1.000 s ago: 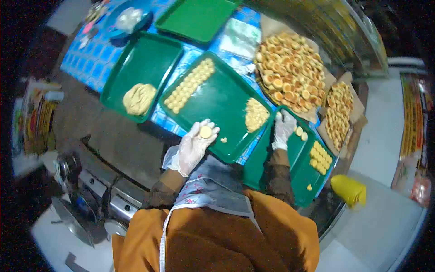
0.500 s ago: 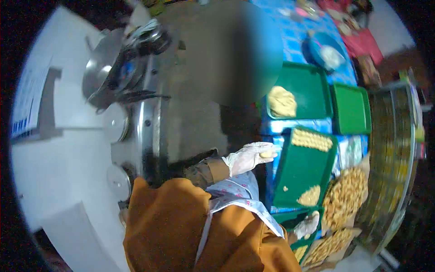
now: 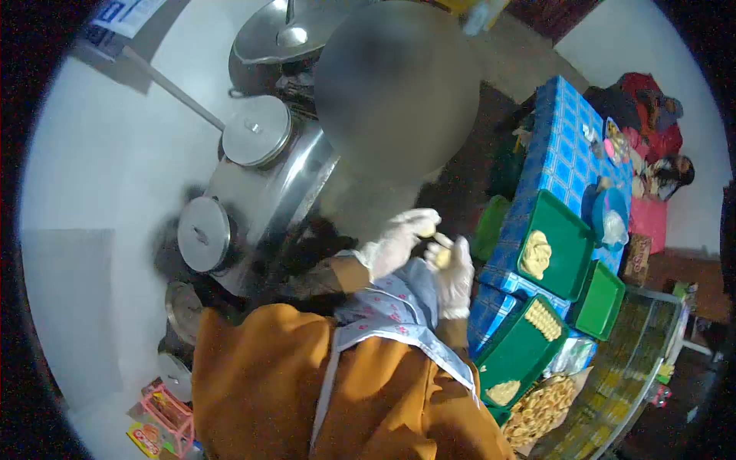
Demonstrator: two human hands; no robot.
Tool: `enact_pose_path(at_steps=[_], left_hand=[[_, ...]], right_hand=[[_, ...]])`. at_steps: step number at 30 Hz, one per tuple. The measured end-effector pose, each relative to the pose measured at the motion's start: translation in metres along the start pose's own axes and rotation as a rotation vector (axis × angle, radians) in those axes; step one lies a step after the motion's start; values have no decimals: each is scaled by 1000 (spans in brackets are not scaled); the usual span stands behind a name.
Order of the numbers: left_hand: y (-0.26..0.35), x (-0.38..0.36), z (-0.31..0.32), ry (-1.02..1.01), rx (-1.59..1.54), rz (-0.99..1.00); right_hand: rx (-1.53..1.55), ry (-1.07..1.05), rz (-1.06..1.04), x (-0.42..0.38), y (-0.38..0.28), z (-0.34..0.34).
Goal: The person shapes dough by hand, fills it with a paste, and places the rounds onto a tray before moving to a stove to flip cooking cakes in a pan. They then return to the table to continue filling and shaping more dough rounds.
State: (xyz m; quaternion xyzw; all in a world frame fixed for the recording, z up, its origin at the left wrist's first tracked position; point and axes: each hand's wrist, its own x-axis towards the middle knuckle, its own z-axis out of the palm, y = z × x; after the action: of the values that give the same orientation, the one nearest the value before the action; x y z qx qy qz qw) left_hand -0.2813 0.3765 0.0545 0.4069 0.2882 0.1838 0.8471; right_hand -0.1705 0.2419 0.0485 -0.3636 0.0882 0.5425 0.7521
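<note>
In front of the apron, my left hand (image 3: 395, 247) in a white glove pinches a small pale dough piece (image 3: 426, 230) at its fingertips. Facing it, my gloved right hand (image 3: 456, 282) has its fingers closed around another dough piece (image 3: 441, 259). The two hands are close together, off the table. To their right lies a green tray (image 3: 515, 354) with rows of small shaped dough pieces (image 3: 543, 319) and a pale crumbly heap (image 3: 504, 393). A large dough lump (image 3: 537, 255) rests in a second green tray (image 3: 569, 245) farther up.
Another green tray (image 3: 600, 303) and a blue bowl (image 3: 611, 215) stand on the checked tablecloth (image 3: 553, 146). Many brown pieces (image 3: 540, 410) are heaped at lower right. Lidded pots (image 3: 257, 129) and a large pan (image 3: 264, 38) line the left side. A person (image 3: 665, 176) is at far right.
My right hand has left the tray area at lower right and come up beside my left hand, now with a dough piece. The view has swung, showing more of the pots.
</note>
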Motion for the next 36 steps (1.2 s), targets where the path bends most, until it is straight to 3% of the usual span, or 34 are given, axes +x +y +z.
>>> enact_pose_path(at_steps=[1, 3, 4, 5, 7, 8, 11, 16, 19, 23, 24, 25, 26, 27, 28, 29, 31, 32, 34, 35, 36], left_hand=[[2, 3, -10, 68, -229, -71], [2, 11, -35, 133, -417, -11], [15, 8, -43, 133, -481, -60], [15, 10, -56, 142, -491, -21], [17, 19, -71, 158, -511, 56], [24, 19, -65, 329, -454, 58], [18, 44, -79, 473, -526, 118], [24, 72, -103, 497, -612, 229], [1, 108, -127, 686, -829, 311], [63, 85, -141, 984, -581, 244], [45, 85, -184, 945, -153, 483], [73, 77, -194, 1118, -19, 407], [82, 87, -228, 1235, -118, 463], [81, 83, -272, 1229, -23, 522], [98, 80, -312, 1355, 292, 325], [22, 133, -432, 1184, -629, 743], [42, 125, -460, 1498, 623, 626], [80, 125, -452, 1478, 461, 460], [100, 131, -468, 1494, 672, 163], [106, 134, -478, 1509, 1048, 29], [114, 137, -488, 1508, 1207, -79]], right_hand=[[68, 10, 88, 16, 10, 19], [56, 19, 191, 58, 35, 26], [-185, -109, 147, 70, 40, 30], [-407, -159, 110, 76, 39, 51], [-447, -182, 53, 85, 49, 77], [-453, -197, 61, 92, 51, 87], [-580, -129, 35, 122, 61, 105], [-674, -198, 139, 183, 57, 124], [-729, -266, 240, 215, 65, 134], [-672, -317, 523, 250, 71, 148], [-594, -279, 575, 272, 86, 128], [-563, -274, 599, 276, 86, 131], [-531, -257, 626, 279, 89, 137], [-493, -233, 652, 280, 93, 145], [-505, -258, 652, 278, 90, 151], [-487, -269, 652, 278, 90, 152], [-452, -275, 645, 282, 94, 153], [-458, -181, 602, 290, 103, 139], [-544, -149, 572, 290, 101, 140], [-585, -136, 551, 291, 101, 144], [-557, -126, 519, 289, 102, 147]])
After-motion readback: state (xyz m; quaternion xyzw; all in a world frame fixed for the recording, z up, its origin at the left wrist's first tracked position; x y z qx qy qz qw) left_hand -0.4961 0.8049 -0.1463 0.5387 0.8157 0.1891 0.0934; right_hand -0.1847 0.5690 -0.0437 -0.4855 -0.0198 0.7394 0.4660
